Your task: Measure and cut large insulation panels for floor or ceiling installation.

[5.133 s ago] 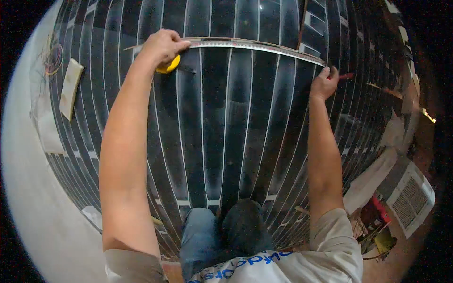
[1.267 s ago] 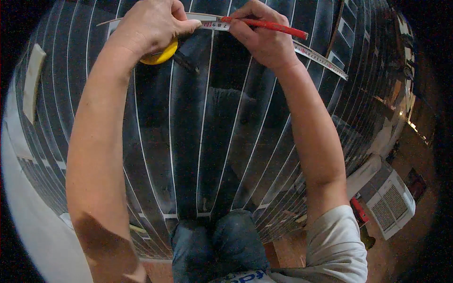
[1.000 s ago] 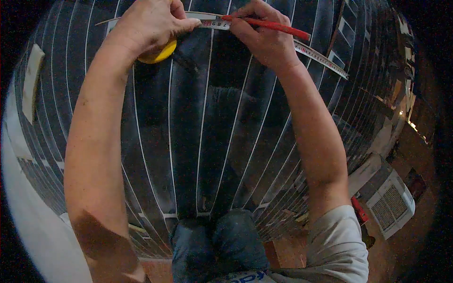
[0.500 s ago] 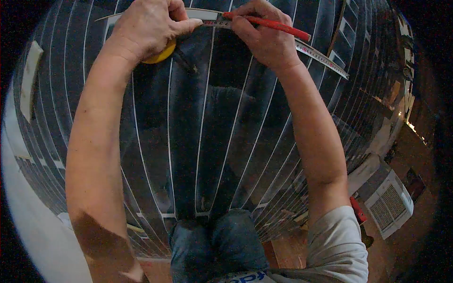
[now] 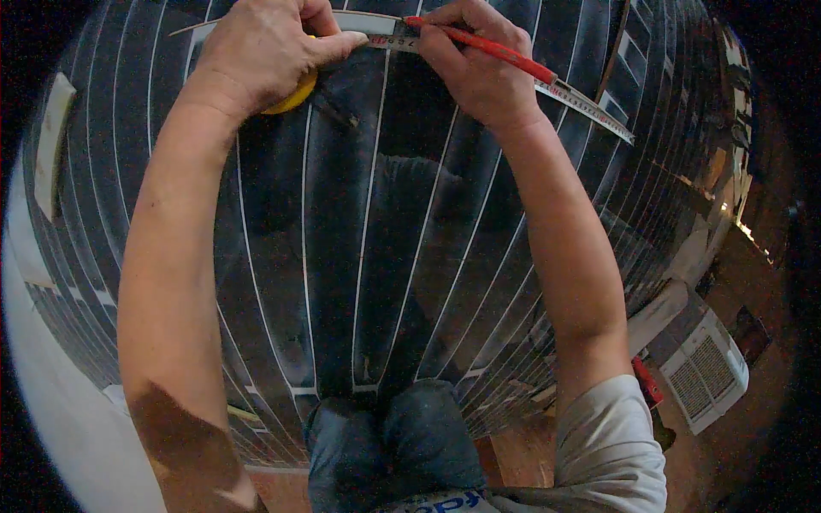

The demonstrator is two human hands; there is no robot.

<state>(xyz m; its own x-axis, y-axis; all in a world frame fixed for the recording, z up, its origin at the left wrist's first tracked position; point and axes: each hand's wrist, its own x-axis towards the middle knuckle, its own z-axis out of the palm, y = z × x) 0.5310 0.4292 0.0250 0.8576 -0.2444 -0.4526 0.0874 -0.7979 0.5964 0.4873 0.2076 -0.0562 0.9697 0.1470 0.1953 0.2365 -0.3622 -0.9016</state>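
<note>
My left hand point(image 5: 265, 56) is closed over a tape measure at the top of the view. Part of the tape's yellow case point(image 5: 292, 94) shows below the palm; the rest is hidden. My left thumb presses near the pale blade point(image 5: 590, 111), which runs to the right beneath my right hand. Just beyond the blade lies a narrow white strip point(image 5: 368, 23). A red pencil point(image 5: 487, 47) is pinched in my right hand point(image 5: 500, 81), its tip pointing left at the strip's right end. All of this rests on a dark surface point(image 5: 342, 222) with light parallel lines.
A pale flat piece point(image 5: 54, 145) lies at the far left. Framed pieces point(image 5: 624, 60) lie beyond my right hand. At the lower right stands a white unit with a grille point(image 5: 705, 372), beside a red object point(image 5: 647, 382). My legs point(image 5: 389, 445) are at the surface's near edge.
The pencil has tilted slightly, its back end dropping and its tip rising a little. Both hands have shifted very slightly left and keep their holds.
</note>
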